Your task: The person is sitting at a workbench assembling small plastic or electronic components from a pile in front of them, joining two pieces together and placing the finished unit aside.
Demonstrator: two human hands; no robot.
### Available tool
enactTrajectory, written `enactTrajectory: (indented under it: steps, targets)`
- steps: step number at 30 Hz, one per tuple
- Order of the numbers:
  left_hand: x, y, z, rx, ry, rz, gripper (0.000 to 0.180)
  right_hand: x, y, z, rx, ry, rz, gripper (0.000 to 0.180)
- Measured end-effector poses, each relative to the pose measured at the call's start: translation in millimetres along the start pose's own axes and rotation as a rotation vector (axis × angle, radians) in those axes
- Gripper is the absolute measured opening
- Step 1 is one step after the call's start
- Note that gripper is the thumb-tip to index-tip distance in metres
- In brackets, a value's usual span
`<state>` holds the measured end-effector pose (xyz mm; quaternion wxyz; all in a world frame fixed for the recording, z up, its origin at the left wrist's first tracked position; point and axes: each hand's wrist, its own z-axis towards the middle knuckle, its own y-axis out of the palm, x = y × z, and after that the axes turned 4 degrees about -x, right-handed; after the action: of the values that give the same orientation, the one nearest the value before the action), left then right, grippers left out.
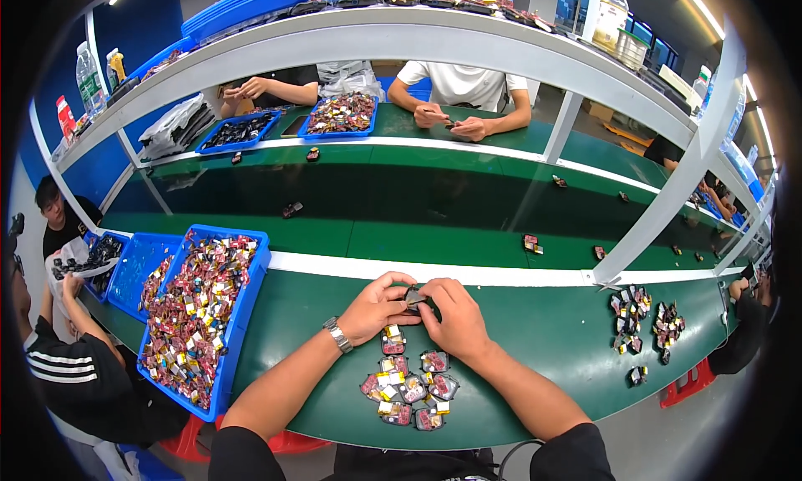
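Note:
Above the green worktop [301, 356], a small dark plastic casing [413, 299] sits between both my hands. My left hand [378, 309], with a metal watch on its wrist, grips it from the left with closed fingers. From the other side my right hand [456, 319] has its thumb and fingers pressed against it. What lies inside the casing is mostly hidden by my fingers. Just below my hands lie several small dark casings with red circuit boards and yellow-and-white parts, one close under my fingers [393, 340] and others grouped nearer me [413, 388].
A large blue tray [260, 268] heaped with red boards stands at left. More casings [631, 314] lie at right. Beyond a white rail runs a green belt [401, 239] carrying scattered units. A white shelf [401, 40] spans above; a post [660, 209] stands right. Co-workers sit opposite and at left.

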<state>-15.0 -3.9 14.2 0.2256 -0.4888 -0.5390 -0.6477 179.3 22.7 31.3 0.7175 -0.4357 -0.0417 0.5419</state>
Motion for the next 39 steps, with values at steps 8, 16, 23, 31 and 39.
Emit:
enactTrajectory:
  steps: [8,16,23,31,39]
  targets:
    - [4,7,2,0.017,-0.012,0.05,0.045,5,-7,3,-0.117,0.033,0.141,0.016]
    - [1,2,1,-0.082,0.049,0.143,0.049,10,-7,5,-0.139,0.032,0.133,0.012]
    - [0,0,-1,-0.116,0.048,0.098,0.044,10,-4,4,-0.127,0.085,0.184,0.008]
    - [-1,3,-1,-0.032,0.001,0.138,0.03,10,-10,2,-0.201,-0.019,0.23,0.01]
    - [-5,-2,0,-0.029,0.005,0.059,0.027,4,3,-2,-0.043,0.065,0.171,0.01]
